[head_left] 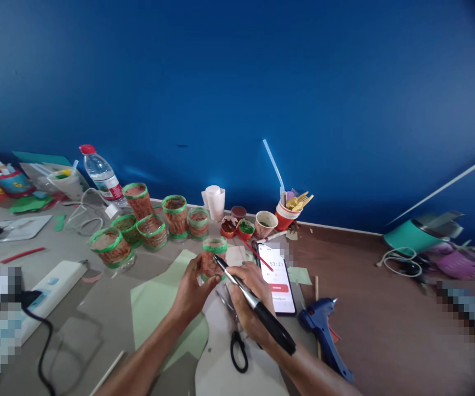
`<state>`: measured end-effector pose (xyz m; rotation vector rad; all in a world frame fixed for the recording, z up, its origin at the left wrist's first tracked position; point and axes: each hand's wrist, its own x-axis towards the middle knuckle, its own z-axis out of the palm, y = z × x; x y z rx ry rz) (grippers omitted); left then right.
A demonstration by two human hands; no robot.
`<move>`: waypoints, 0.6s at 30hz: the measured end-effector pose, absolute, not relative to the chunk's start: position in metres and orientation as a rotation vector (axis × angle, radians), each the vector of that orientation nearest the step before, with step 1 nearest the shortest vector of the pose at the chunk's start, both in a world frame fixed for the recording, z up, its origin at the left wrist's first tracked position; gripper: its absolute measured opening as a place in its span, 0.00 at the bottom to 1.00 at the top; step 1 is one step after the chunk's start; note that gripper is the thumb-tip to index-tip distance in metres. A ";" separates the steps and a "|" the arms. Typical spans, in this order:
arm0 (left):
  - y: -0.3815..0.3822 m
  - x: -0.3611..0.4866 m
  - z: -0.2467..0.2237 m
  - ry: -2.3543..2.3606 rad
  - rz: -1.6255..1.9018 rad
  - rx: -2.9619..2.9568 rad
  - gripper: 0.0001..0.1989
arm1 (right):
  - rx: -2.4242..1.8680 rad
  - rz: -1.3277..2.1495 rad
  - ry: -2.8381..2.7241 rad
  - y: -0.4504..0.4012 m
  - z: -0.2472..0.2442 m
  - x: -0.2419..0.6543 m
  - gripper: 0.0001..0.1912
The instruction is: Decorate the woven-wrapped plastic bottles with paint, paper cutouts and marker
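My left hand (196, 280) is closed around the side of a small clear cup (214, 254), painted brown with a green rim. In my right hand (250, 300) is a black and silver marker pen (247, 297), its dark tip touching or just in front of the cup's side. Below my right hand lies a pair of scissors (238, 352) with black handles, partly hidden, on white paper (220, 368). Green paper (154, 308) lies under my left forearm. Several similar brown cups with green rims stand behind, among them one tall cup (175, 217).
A phone (280, 297) showing a timer lies right of my hand, with a blue glue gun (323, 330) beyond it. Paint pots (246, 227) and a cup of wooden utensils (287, 213) stand along the blue wall. At left are a water bottle (103, 179) and a power strip (61, 286).
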<state>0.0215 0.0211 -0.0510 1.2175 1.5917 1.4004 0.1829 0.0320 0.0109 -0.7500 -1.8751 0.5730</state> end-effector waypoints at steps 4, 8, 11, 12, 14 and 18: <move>0.022 0.022 -0.053 1.594 1.427 1.220 0.32 | -0.683 0.533 -1.891 0.033 0.009 0.182 0.13; 0.021 0.022 -0.050 1.606 1.429 1.211 0.31 | -0.685 0.534 -1.884 0.032 0.009 0.183 0.12; 0.021 0.022 -0.047 1.604 1.418 1.199 0.30 | -0.726 0.539 -1.876 0.032 0.010 0.185 0.12; 0.021 0.022 -0.046 1.597 1.413 1.203 0.30 | -0.734 0.536 -1.875 0.032 0.010 0.185 0.12; 0.021 0.021 -0.046 1.593 1.411 1.211 0.31 | -0.747 0.529 -1.878 0.032 0.010 0.184 0.12; 0.021 0.021 -0.047 1.651 1.398 1.226 0.30 | -0.759 0.547 -1.890 0.032 0.009 0.183 0.12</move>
